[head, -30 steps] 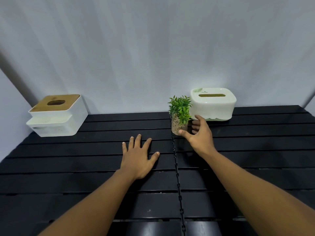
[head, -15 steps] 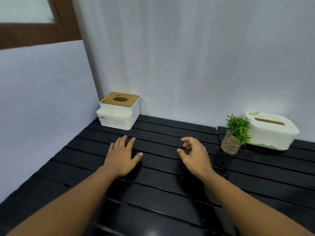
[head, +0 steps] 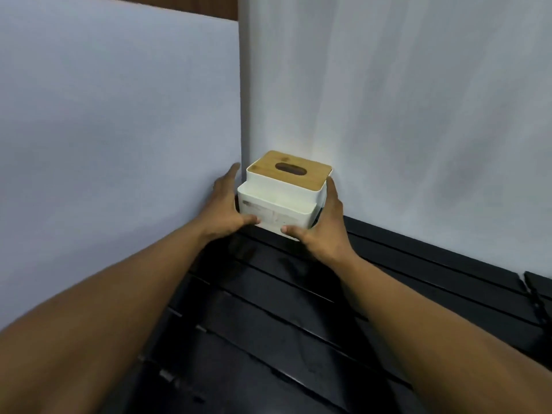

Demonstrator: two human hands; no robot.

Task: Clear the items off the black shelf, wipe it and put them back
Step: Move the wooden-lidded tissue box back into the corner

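Head view: a pale side panel (head: 104,130) fills the left, and it meets a white back wall (head: 418,115) at a corner, with a strip of brown wood (head: 179,3) showing above the panel's top edge. Below them runs the black shelf (head: 268,324), made of long glossy slats with narrow gaps, and at the far right edge a dark jointed seam (head: 534,297) crosses the slats. Both bare forearms reach in from the bottom and cover much of the near shelf. The tissue box (head: 283,201) sits far back in the corner, close to both the panel and the wall, at the shelf's rear left end. The left hand (head: 222,210) holds its left side, squeezed between box and panel, fingers (head: 231,173) pressed together and pointing up along the side, thumb laid on the front face. The right hand (head: 322,231) grips the right side, fingers (head: 331,189) together and reaching up to the top edge, thumb on the lower front edge. The box is white and squarish, with a lower stepped tray at the front and a faint smudged label on its face. A wooden lid (head: 291,170) with a dark oval slot caps the taller rear part. Whether the box rests on the shelf or is just lifted off it cannot be told.
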